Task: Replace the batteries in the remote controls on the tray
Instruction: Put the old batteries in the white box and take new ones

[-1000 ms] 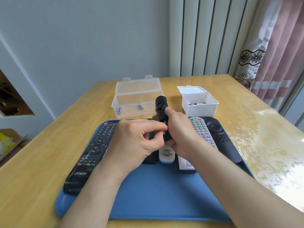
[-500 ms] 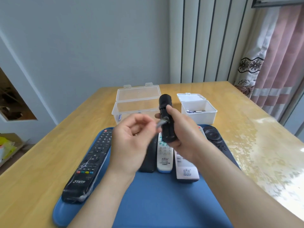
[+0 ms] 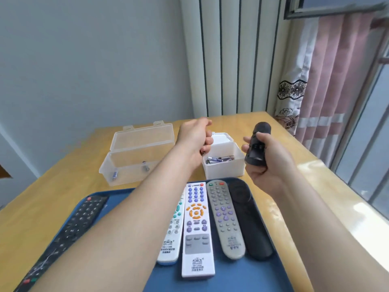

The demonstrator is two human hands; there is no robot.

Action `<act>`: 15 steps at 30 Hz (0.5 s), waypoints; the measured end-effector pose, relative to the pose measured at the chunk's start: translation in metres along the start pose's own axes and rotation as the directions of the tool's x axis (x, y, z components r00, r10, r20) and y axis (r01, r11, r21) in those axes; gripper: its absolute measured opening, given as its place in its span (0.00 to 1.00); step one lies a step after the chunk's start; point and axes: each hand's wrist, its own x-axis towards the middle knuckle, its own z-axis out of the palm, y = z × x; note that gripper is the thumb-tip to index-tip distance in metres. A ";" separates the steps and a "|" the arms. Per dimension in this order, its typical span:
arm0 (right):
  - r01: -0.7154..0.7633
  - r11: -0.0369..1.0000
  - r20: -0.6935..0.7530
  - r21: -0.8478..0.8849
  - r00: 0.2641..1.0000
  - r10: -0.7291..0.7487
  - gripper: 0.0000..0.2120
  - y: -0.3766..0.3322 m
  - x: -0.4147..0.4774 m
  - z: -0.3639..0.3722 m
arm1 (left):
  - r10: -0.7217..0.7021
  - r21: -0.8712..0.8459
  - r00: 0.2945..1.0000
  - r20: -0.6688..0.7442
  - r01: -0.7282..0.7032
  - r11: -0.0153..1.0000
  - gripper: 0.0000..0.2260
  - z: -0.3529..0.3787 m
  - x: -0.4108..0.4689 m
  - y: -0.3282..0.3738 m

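Since half a second ago the left hand (image 3: 194,138) has left the small black remote (image 3: 257,144) and swung out over the white box (image 3: 223,171), while the right hand (image 3: 270,165) has carried the remote off to the right. The left fingers (image 3: 208,140) are curled in tight above the box's rim. A dark speck shows beneath them, but I cannot tell whether the pulled battery is in them or has already dropped. The right fingers (image 3: 252,172) are wrapped round the remote's lower half, thumb on its side, holding it upright in the air just right of the box with its back toward the camera. It is short, rounded and matt black, with the battery bay open and apparently empty. It looks light and stiff, though the smooth shell could slip, so a grip low on the body that leaves the bay clear seems best. In the box lie several loose batteries (image 3: 219,160), small, slick and likely to roll, so they are best pinched across the barrel. To its left on the tabletop (image 3: 42,197) stands a clear box (image 3: 134,157) with its lid up and a couple of batteries inside. Nearer, the blue tray (image 3: 231,279) carries five more remotes face up, side by side.
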 end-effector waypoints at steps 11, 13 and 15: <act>-0.091 0.968 0.034 0.236 0.996 0.085 0.14 0.006 0.005 -0.001 | 0.291 0.222 0.957 0.000 -0.284 0.933 0.10 0.013 0.018 -0.015; -0.130 0.924 0.122 0.360 0.988 0.091 0.14 0.010 -0.002 0.011 | 0.331 0.297 0.942 0.059 -0.333 0.895 0.11 0.003 -0.005 -0.009; -0.186 0.877 0.217 0.444 0.971 0.096 0.14 0.016 -0.011 0.024 | 0.343 0.400 0.921 0.186 -0.390 0.829 0.08 -0.008 -0.032 -0.011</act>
